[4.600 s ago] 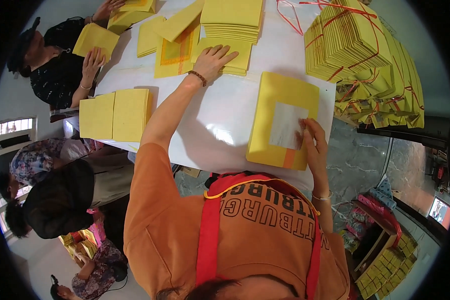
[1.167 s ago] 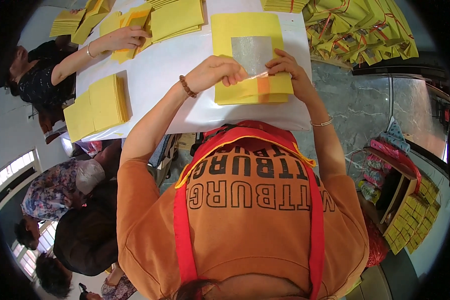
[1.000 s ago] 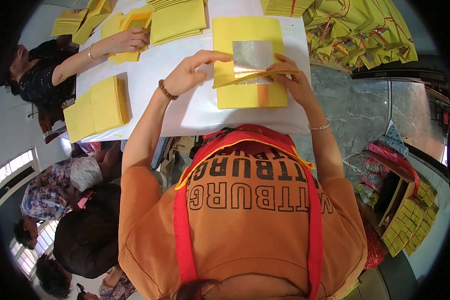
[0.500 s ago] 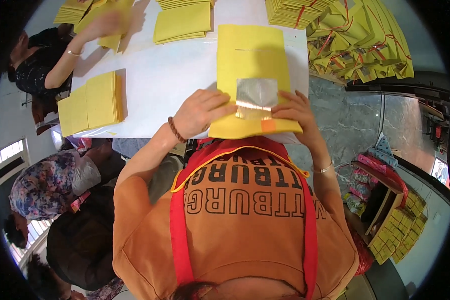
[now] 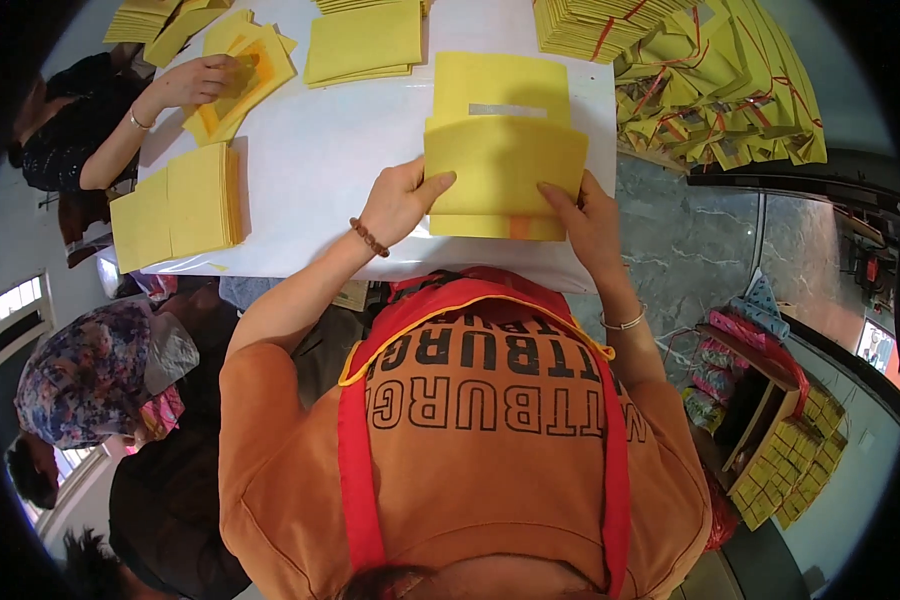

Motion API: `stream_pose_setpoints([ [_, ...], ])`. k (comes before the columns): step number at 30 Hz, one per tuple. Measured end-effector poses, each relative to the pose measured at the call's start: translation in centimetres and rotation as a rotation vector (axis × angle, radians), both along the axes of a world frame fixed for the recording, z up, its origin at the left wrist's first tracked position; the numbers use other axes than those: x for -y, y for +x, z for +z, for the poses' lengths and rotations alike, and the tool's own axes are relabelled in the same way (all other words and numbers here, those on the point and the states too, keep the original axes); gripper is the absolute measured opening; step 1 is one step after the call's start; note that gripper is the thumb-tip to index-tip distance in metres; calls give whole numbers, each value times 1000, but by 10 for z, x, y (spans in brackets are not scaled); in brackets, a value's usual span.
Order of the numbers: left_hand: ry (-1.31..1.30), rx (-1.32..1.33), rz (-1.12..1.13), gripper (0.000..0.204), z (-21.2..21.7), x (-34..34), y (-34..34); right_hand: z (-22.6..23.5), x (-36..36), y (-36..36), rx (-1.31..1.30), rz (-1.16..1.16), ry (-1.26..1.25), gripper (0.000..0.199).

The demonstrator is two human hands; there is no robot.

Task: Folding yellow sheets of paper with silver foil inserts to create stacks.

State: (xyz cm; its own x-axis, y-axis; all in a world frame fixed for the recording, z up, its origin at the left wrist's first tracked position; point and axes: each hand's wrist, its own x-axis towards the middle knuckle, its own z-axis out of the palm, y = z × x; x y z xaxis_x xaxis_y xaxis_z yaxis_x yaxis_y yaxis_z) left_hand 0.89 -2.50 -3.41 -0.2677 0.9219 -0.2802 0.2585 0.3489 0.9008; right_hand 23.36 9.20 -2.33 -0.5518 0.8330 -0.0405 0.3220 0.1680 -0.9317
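Observation:
A yellow paper sheet [image 5: 505,165] is folded over on the yellow paper stack [image 5: 500,80] in front of me. My left hand [image 5: 402,205] pinches its left edge, thumb on top and fingers underneath. At the right edge my right hand [image 5: 592,222] grips it the same way. Beyond the fold a narrow part of a silver patch [image 5: 508,113] shows; the rest of it is covered. A small orange patch [image 5: 520,228] lies along the near edge of the paper.
To the left stands a yellow paper stack [image 5: 175,205]; another yellow stack [image 5: 365,48] lies farther off. A co-worker's hand [image 5: 202,82] is on loose yellow papers [image 5: 250,85]. Red-tied yellow bundles [image 5: 720,90] are piled at the far right, beyond the white table [image 5: 335,150].
My hands have brought the sheet's near edge up and away from me, covering most of the silver patch. The co-worker's hand has come down onto papers showing orange.

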Motion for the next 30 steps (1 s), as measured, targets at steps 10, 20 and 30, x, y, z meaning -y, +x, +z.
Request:
stream_pose_setpoints([
  [10, -23, 419, 151, 22, -2, -14, -1, 10, 2, -8, 221, -119, 102, 39],
  [20, -59, 358, 198, 27, 7, -17, 2, -10, 0, -11, 79, -139, 152, 37],
  [30, 570, -857, -121, 39, 42, -18, 23, -16, -3, -10, 136, -146, 167, 39],
])
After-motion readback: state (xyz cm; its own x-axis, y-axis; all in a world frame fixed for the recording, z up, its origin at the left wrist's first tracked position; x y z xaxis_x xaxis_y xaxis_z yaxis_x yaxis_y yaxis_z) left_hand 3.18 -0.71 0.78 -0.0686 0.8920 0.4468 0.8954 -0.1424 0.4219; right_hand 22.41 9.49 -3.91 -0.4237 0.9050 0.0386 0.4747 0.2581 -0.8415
